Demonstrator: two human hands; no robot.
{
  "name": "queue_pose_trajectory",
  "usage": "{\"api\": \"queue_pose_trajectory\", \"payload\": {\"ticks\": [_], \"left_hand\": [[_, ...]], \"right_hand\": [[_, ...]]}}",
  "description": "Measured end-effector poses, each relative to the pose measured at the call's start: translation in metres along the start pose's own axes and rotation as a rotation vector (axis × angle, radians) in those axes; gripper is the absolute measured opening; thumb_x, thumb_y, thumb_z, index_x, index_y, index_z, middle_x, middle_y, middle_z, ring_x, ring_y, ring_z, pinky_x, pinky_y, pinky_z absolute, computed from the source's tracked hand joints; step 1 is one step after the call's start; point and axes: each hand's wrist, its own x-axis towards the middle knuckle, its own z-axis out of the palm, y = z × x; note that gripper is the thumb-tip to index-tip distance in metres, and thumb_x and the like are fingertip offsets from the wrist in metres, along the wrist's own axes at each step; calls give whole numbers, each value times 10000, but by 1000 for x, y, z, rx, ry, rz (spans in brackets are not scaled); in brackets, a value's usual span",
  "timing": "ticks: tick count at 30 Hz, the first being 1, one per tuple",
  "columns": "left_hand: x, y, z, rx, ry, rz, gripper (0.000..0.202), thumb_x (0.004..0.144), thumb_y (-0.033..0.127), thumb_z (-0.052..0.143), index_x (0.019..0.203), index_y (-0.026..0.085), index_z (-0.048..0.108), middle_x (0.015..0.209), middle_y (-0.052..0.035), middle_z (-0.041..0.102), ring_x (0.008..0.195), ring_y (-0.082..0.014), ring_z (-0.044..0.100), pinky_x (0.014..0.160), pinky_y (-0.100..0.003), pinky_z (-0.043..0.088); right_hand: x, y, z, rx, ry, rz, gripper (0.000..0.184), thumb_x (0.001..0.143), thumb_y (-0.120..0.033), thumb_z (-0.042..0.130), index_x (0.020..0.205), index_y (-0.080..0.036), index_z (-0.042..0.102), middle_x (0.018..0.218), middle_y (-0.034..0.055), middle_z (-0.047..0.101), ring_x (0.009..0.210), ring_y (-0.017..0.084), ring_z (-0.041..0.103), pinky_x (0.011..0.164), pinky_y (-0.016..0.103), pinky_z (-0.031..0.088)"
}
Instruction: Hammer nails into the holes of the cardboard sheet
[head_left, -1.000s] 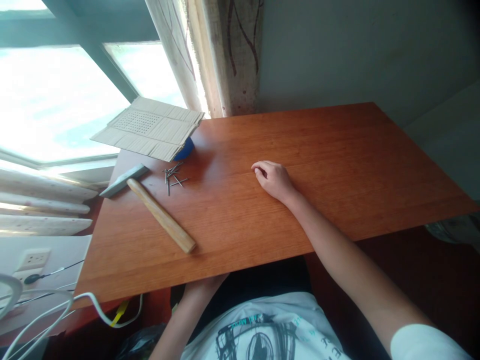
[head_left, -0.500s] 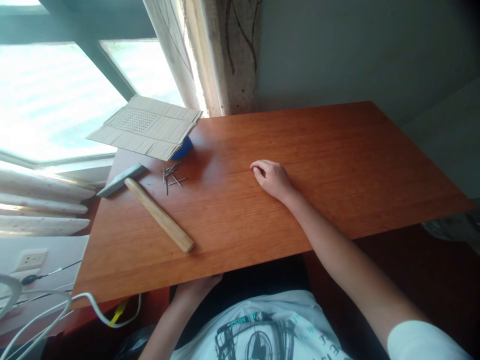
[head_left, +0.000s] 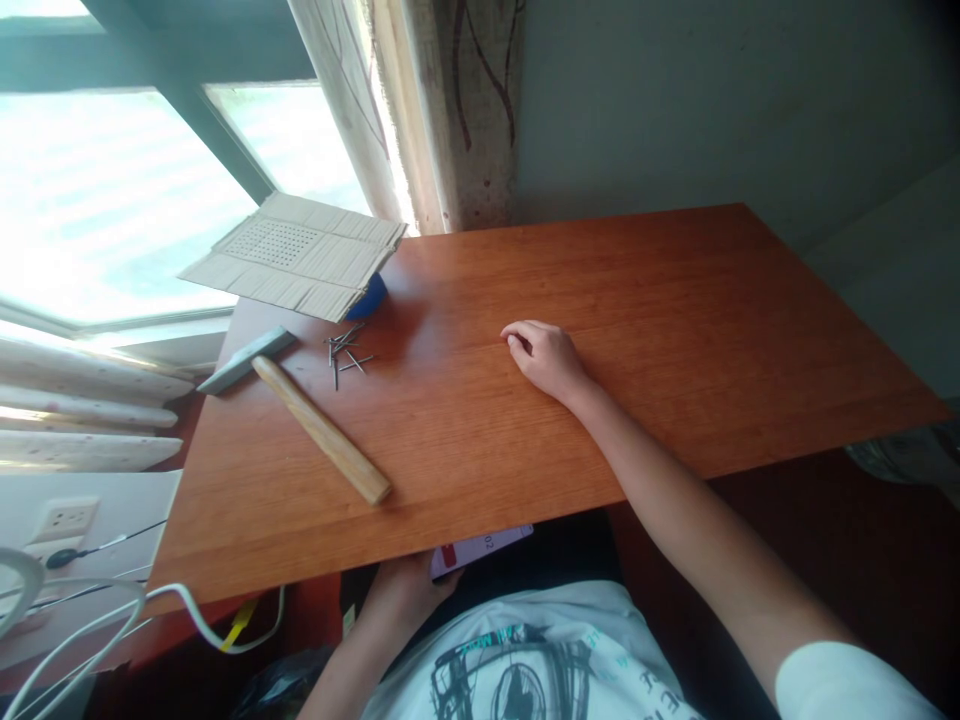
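My right hand (head_left: pixel 546 359) rests on the wooden table (head_left: pixel 637 300), fingers curled loosely under, with nothing visible in it. My left hand (head_left: pixel 409 590) is below the table's near edge and holds a phone (head_left: pixel 480 549) whose lit screen peeks out. A hammer (head_left: pixel 300 410) with a wooden handle and grey metal head lies at the left of the table. Several loose nails (head_left: pixel 343 349) lie beside it, well left of my right hand.
A perforated cardboard sheet (head_left: pixel 296 255) rests on a blue object (head_left: pixel 371 295) at the table's far left corner. A window and curtain stand behind. White cables (head_left: pixel 112 610) and a wall socket (head_left: pixel 64 520) are at the lower left.
My left hand has brought a phone into view from under the table's near edge. The right hand has stayed put.
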Motion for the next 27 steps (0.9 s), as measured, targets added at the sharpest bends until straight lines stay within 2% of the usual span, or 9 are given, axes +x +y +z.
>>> {"api": "queue_pose_trajectory", "payload": {"ticks": [7,13,22,27], "left_hand": [[-3,-4,8,5,29,-6,322,752,291,679,1067,228,696,1074,-98,745,1084,-339,660,1015,-422,489],[-1,-3,8,-13,29,-10,276,742,295,675,1012,240,696,938,-80,749,1062,-343,665,1035,-441,471],[-1,1,1,6,-5,-6,301,751,306,677,1034,206,693,974,-111,741,1099,-359,652,1032,-461,473],[0,1,4,35,9,7,265,756,302,680,1005,213,701,984,-109,738,1091,-358,655,1039,-461,471]], "right_hand": [[0,0,0,-1,-1,-1,226,916,-171,493,959,-218,710,1010,56,752,950,204,689,878,326,503],[0,1,0,-1,2,-6,228,914,-165,490,955,-218,708,1009,56,752,957,207,689,876,330,504],[0,1,0,5,14,-13,231,916,-167,489,974,-212,707,1009,57,753,951,208,692,874,327,508],[0,1,0,3,22,-21,229,915,-167,489,969,-208,708,1012,57,753,953,210,695,871,326,509]]}}
